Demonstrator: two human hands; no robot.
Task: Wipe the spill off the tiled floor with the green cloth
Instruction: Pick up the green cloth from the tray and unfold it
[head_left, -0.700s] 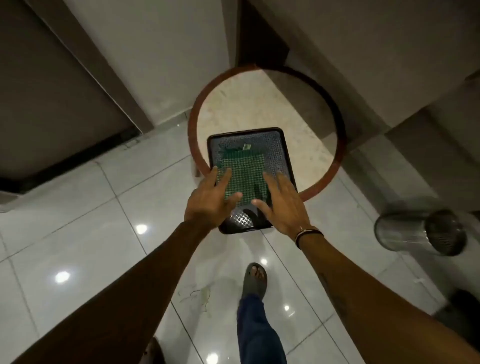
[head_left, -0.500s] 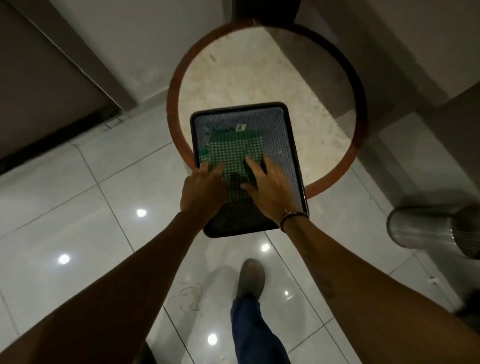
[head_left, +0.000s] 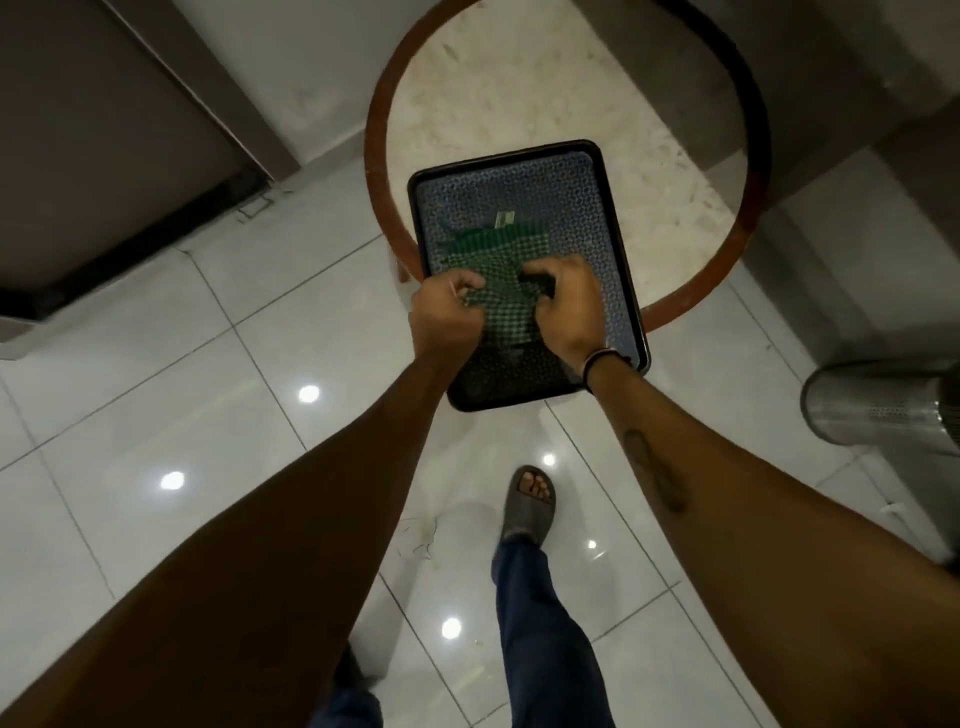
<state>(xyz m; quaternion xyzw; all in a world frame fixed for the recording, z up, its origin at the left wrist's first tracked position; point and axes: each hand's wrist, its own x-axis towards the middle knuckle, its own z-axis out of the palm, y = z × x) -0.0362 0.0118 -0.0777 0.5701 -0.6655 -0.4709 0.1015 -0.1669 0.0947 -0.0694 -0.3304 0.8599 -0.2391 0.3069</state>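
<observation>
A green checked cloth (head_left: 498, 260) lies on a dark patterned tray (head_left: 587, 208) that rests on a round table. My left hand (head_left: 447, 312) has its fingers curled on the cloth's near left edge. On the cloth's near right part my right hand (head_left: 569, 306) is closed, bunching the fabric. A small spill mark with thin greenish streaks (head_left: 418, 540) shows on the white tiled floor (head_left: 182, 364) below my left forearm, left of my sandalled foot (head_left: 527, 506).
The round table (head_left: 519, 83) has a pale stone top and a reddish-brown rim, and the tray overhangs its near edge. A perforated metal bin (head_left: 883, 410) stands at the right. Grey walls and a dark door frame close the far side.
Both hands went from lying flat on the cloth to closing on it and gathering it. My view has moved closer over the table.
</observation>
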